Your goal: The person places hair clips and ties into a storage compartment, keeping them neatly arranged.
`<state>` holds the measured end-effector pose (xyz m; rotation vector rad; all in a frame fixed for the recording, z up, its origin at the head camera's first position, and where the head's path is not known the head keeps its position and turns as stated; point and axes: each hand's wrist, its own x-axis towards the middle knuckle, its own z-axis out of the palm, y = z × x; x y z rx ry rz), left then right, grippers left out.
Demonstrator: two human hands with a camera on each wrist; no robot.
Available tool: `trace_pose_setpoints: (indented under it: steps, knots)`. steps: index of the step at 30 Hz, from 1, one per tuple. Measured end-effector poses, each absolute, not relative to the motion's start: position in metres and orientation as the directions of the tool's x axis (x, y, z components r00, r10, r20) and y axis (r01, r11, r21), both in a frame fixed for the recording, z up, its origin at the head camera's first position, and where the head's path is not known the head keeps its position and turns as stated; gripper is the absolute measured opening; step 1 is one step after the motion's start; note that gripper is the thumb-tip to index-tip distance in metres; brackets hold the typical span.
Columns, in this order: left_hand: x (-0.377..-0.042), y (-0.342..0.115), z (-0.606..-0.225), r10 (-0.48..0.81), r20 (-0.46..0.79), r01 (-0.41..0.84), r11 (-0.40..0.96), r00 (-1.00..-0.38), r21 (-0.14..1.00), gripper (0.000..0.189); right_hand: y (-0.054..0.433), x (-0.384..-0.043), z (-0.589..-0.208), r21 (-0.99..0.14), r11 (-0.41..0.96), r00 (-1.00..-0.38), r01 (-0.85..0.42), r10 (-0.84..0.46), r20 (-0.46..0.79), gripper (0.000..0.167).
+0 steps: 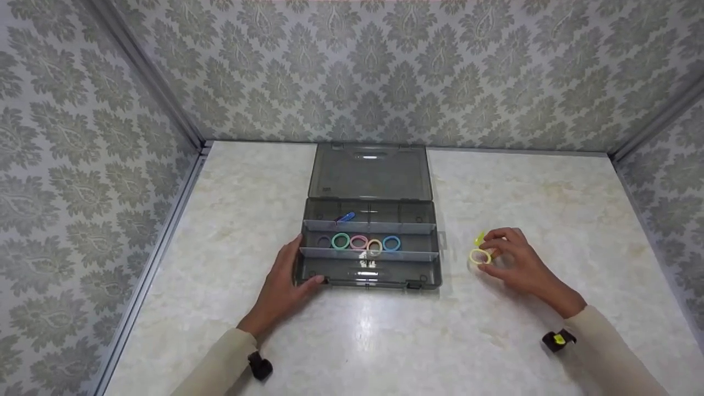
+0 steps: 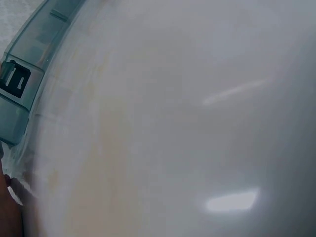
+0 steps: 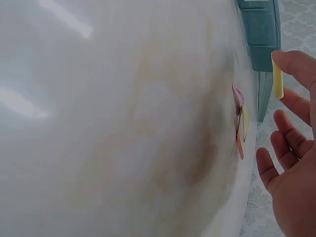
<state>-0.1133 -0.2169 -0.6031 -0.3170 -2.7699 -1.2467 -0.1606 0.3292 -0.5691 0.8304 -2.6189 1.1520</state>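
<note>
Pinching a yellow ring [image 3: 278, 79] between thumb and forefinger, the right hand [image 1: 514, 261] is holding it above the table [image 1: 396, 341], right of a grey translucent box [image 1: 335, 269]; its other fingers are bending loosely apart. The left hand [image 1: 281, 286] is resting its extended fingers along the box's left side, thumb touching the front edge. Five coloured rings [image 1: 358, 235] are lying in the middle compartment, a blue clip [image 1: 345, 217] in the back one. On the raised lid [image 1: 371, 176], a small mark is showing too faintly to read.
</note>
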Motion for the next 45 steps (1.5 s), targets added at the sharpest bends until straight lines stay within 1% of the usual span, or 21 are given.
trace_pose_setpoints:
  steps: [4,10,17,21,27,34,40,45]
  knots:
    - [-0.113,-0.217,-0.603,0.145,0.138,0.2,0.644,-0.98,0.738,0.107,0.322,-0.169,-0.563,-0.645,0.547,-0.841,-0.534,-0.428,0.332,0.036]
    - [-0.114,-0.217,-0.604,0.139,0.115,0.178,0.643,-0.984,0.745,0.106,0.309,-0.182,-0.553,-0.698,0.512,-0.852,-0.5,-0.436,0.29,0.031]
    - [-0.114,-0.216,-0.604,0.139,0.128,0.187,0.644,-0.982,0.742,0.106,0.29,-0.196,-0.548,-0.673,0.473,-0.809,-0.569,-0.466,0.357,0.032]
    - [-0.114,-0.217,-0.605,0.145,0.15,0.208,0.647,-0.978,0.733,0.107,0.279,-0.202,-0.547,-0.664,0.457,-0.79,-0.592,-0.493,0.365,0.032]
    - [-0.114,-0.217,-0.606,0.149,0.173,0.228,0.647,-0.974,0.727,0.109,0.262,-0.207,-0.543,-0.665,0.455,-0.781,-0.592,-0.528,0.334,0.031]
    - [-0.112,-0.217,-0.604,0.148,0.16,0.218,0.646,-0.976,0.732,0.108,0.245,-0.213,-0.539,-0.655,0.452,-0.76,-0.605,-0.572,0.307,0.028]
    - [-0.112,-0.216,-0.604,0.143,0.159,0.214,0.646,-0.977,0.733,0.107,0.234,-0.218,-0.539,-0.665,0.469,-0.764,-0.581,-0.597,0.246,0.024]
    - [-0.113,-0.216,-0.604,0.144,0.153,0.21,0.654,-0.978,0.727,0.107,0.228,-0.222,-0.539,-0.627,0.472,-0.735,-0.62,-0.629,0.253,0.025]
